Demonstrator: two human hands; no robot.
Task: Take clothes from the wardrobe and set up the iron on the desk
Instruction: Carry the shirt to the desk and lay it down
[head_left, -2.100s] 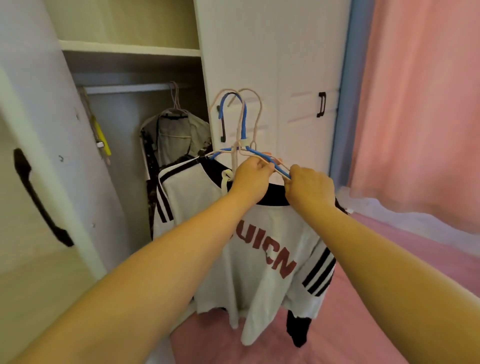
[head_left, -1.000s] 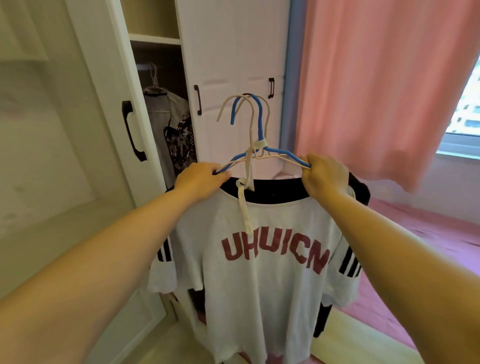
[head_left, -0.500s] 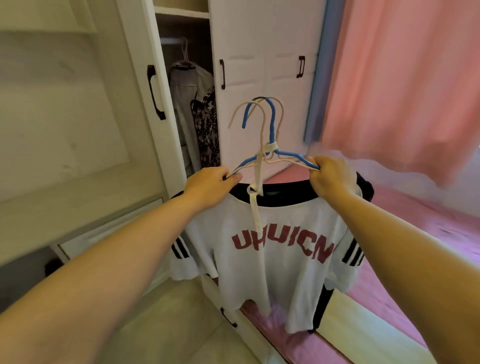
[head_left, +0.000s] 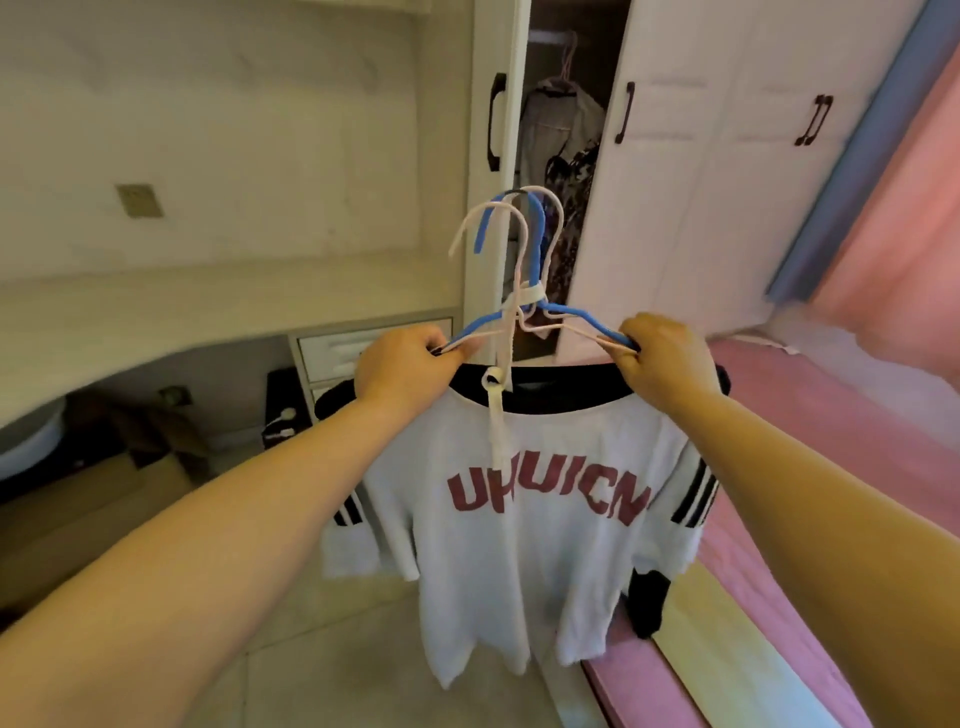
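A white T-shirt (head_left: 519, 561) with a black collar and red letters hangs in mid-air in front of me, with a dark garment behind it. It is on a bundle of hangers (head_left: 524, 306), one blue and two pale, tied together with a white strip. My left hand (head_left: 405, 366) grips the left shoulder end of the hangers. My right hand (head_left: 662, 358) grips the right end. The wardrobe (head_left: 675, 182) stands behind, one door open, with more clothes (head_left: 563, 130) on its rail. The pale desk (head_left: 218, 306) runs along the left wall. No iron is in view.
A drawer unit (head_left: 332, 348) sits under the desk's right end, with a cardboard box (head_left: 88, 499) and dark items below the desk. A pink bed (head_left: 841, 467) lies on the right, a pink curtain (head_left: 914, 208) behind it. Tiled floor (head_left: 332, 660) lies underfoot.
I have turned left and stepped back from the wardrobe, still holding the hangers. The desk and the space under it have come into view on the left. Both grips are unchanged.
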